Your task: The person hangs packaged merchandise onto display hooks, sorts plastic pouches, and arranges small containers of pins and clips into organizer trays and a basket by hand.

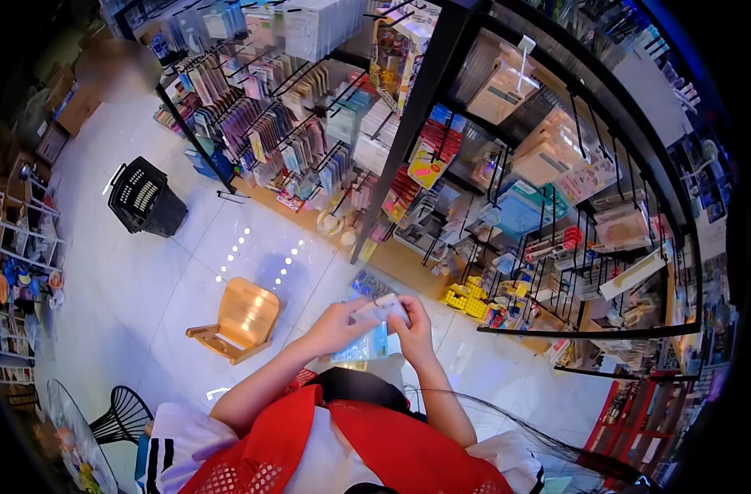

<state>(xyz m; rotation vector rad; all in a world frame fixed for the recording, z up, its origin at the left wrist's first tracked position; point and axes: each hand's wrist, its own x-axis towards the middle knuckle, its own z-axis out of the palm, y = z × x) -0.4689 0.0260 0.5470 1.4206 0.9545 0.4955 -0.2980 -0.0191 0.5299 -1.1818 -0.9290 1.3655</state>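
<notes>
My left hand (339, 326) and my right hand (414, 328) meet in front of my body. Between their fingers is a small whitish packet (382, 309), its exact kind unclear. The fingers of both hands are closed on its two ends. Just below, a light-blue plastic package (367, 344) shows close to my left hand. Whether it hangs from the hand or lies on my lap I cannot tell. A patterned clear packet (367, 284) appears beyond the fingers, partly covered.
A low wooden stool with a backrest (248, 313) stands on the tiled floor (165, 305) to the left. Behind it is a black basket (147, 198). Metal racks (392, 173) with hooks of packaged goods fill the front and right. A blurred person is at upper left.
</notes>
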